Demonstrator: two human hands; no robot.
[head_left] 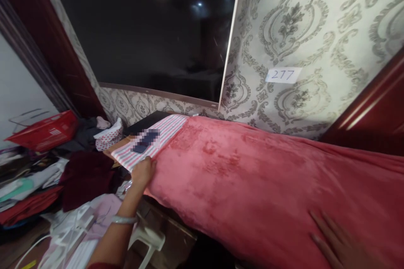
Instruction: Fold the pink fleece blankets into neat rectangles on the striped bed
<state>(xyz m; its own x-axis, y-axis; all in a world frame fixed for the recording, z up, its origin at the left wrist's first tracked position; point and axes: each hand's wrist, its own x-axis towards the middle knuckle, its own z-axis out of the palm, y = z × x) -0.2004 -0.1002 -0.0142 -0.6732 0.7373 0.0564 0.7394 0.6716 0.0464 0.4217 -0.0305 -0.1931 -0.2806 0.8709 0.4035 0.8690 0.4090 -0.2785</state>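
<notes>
While the left hand (pixel 143 172) pinches the red blanket's (pixel 252 185) far-left edge, the right hand (pixel 339 243) rests flat, fingers spread, near right; a red basket (pixel 44 132) stands far left, its contents hidden.

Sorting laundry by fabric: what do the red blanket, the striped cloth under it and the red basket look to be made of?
Red blanket: likely plush fleece, soft sheen with brushed, mottled nap. Striped cloth: probably thin woven cotton, matte and flat. Red basket: apparently rigid plastic, smooth, with slotted sides. The left hand grips the blanket's corner; the right hand lies flat on it.
</notes>
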